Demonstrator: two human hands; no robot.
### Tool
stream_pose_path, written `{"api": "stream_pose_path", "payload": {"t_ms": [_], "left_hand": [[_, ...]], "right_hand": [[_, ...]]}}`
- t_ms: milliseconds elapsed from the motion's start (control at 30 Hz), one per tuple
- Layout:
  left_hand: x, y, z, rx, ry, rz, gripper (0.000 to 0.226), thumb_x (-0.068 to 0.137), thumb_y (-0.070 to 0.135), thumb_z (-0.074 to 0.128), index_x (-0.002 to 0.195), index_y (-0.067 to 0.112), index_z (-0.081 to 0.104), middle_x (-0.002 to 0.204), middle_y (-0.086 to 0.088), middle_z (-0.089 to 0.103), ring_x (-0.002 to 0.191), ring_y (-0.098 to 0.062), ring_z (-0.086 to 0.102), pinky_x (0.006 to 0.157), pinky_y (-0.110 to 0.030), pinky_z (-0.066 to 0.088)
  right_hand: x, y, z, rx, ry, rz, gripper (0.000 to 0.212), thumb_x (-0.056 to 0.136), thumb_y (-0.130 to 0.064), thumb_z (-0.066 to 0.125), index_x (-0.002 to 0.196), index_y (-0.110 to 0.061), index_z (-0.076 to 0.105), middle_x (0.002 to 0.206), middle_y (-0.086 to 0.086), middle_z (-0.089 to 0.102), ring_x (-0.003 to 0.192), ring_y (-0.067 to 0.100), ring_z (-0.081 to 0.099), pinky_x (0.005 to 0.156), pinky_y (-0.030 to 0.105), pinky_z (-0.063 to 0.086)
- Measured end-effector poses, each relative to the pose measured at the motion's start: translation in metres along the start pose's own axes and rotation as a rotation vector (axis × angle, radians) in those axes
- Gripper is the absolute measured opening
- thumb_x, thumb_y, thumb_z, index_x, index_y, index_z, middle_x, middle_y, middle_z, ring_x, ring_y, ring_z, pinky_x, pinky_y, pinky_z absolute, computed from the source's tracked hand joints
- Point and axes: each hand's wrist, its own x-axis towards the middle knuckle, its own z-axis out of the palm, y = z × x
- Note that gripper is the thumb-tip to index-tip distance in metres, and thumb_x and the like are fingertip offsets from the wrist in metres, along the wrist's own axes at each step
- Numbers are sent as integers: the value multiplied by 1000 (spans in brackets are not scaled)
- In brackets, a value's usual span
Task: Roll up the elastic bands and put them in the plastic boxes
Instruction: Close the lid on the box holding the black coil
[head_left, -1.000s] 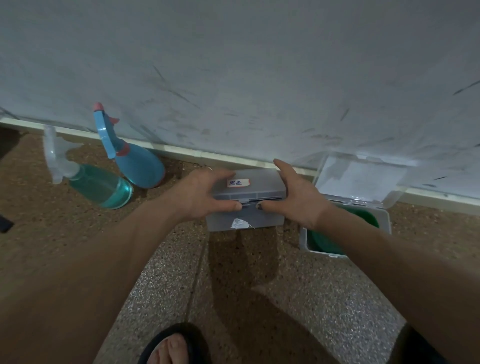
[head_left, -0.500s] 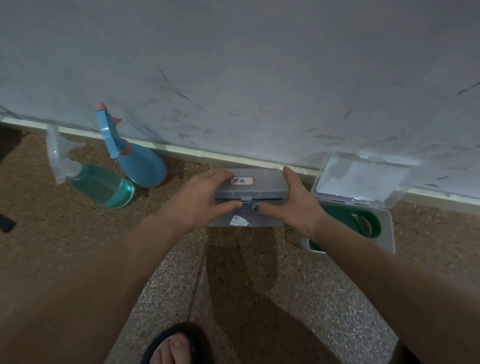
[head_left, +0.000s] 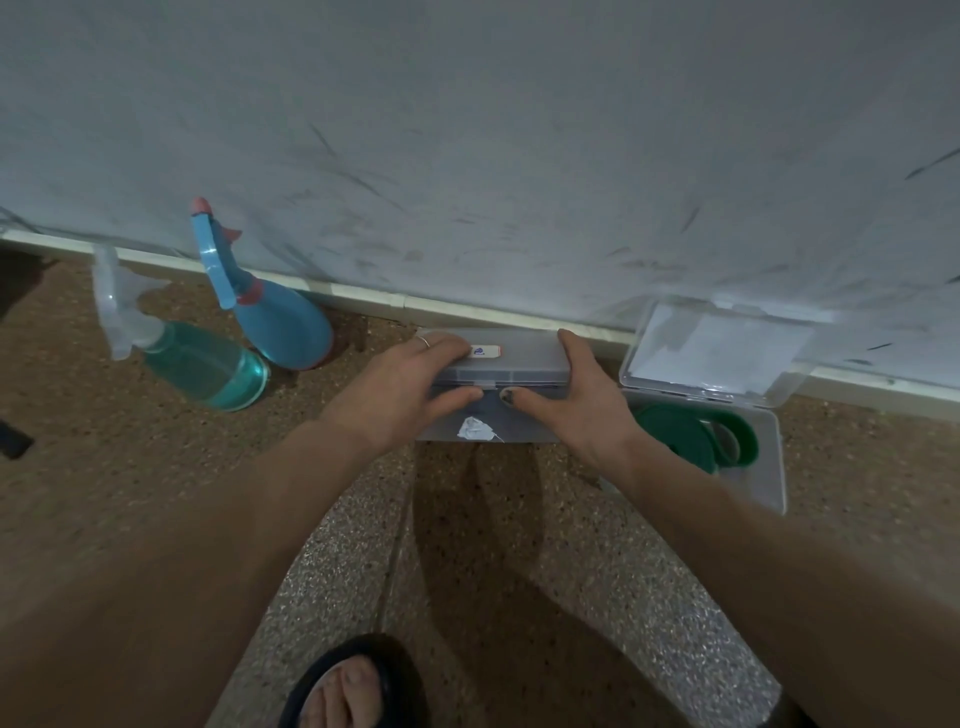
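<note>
Closed grey plastic box (head_left: 511, 364) on floor (head_left: 156, 467) against wall. Left hand (head_left: 400, 389) and right hand (head_left: 582, 400) clamp its ends, thumbs at front latch. Green elastic band (head_left: 675, 431) rolled in open box (head_left: 769, 467) beside. Risk: uneven pressure, latch unseated, lid springs up.

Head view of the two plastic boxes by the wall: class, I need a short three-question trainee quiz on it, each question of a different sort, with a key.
1. True or false: the closed grey box is held by both the left hand and the right hand.
2. What lies in the open clear box? A) green rolled band B) scissors C) nothing
3. How many spray bottles stand left of the boxes?

Key: 1 true; 2 A; 3 two, the teal bottle and the blue bottle.
</note>
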Motion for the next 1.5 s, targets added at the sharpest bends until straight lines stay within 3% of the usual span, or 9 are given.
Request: {"api": "stream_pose_path", "payload": {"t_ms": [300,467,567,700,867,1000,1133,1367,1500], "left_hand": [[-6,6,1,61,-10,15,48,97,40,57,136,12,58,139,-10,60,120,-34,61,102,-49,51],[-5,8,3,87,-47,64,52,103,34,51,149,11,44,154,-9,45,139,-27,44,118,-35,31],[-5,7,3,111,-55,81,52,104,34,49,150,11,43,154,-10,44,138,-28,45,117,-36,32],[-5,3,2,109,-39,89,49,102,34,55,146,13,49,149,-11,52,133,-31,52,114,-44,41],[-2,-4,-2,98,-144,123,61,102,36,54,157,21,32,161,-1,34,145,-19,33,119,-22,15],[-2,-5,-4,2,-115,51,60,97,34,64,153,28,41,155,-2,45,140,-24,44,118,-33,30],[1,-4,-6,27,-126,30,59,97,36,64,152,31,43,152,-3,50,136,-25,48,115,-36,35],[3,-5,-8,96,-183,74,60,102,40,51,157,32,30,161,-2,37,143,-24,39,119,-37,32],[5,-1,-10,214,-224,119,59,106,42,40,159,26,20,165,1,26,149,-20,29,122,-33,20]], "right_hand": [[-1,-1,2,-6,15,-5,80,91,-30,78,155,-24,31,119,-7,45,109,14,49,87,24,41],[1,2,4,-53,38,-28,82,88,-33,81,154,-23,32,121,-6,46,111,15,49,89,26,43],[1,2,4,-131,35,-54,88,89,-37,79,158,-23,27,135,1,49,121,18,49,100,31,45],[-2,1,3,-274,29,-155,81,94,-39,72,158,-21,25,158,5,37,140,23,40,110,33,36],[-3,0,1,-400,-42,-179,61,100,-41,62,152,-22,38,165,2,23,145,25,35,117,34,30],[-3,-4,-1,-406,-55,-177,56,101,-41,61,149,-20,40,161,2,26,139,25,40,113,34,34],[-2,-4,0,-414,-48,-193,54,101,-40,61,145,-18,41,150,3,33,127,21,46,103,24,35],[2,-3,2,-468,-55,-204,59,98,-45,63,144,-17,38,155,5,29,129,27,49,111,37,42],[1,-2,0,-544,-129,-193,93,84,-47,80,154,-19,24,168,6,2,143,33,40,117,40,38]]}}
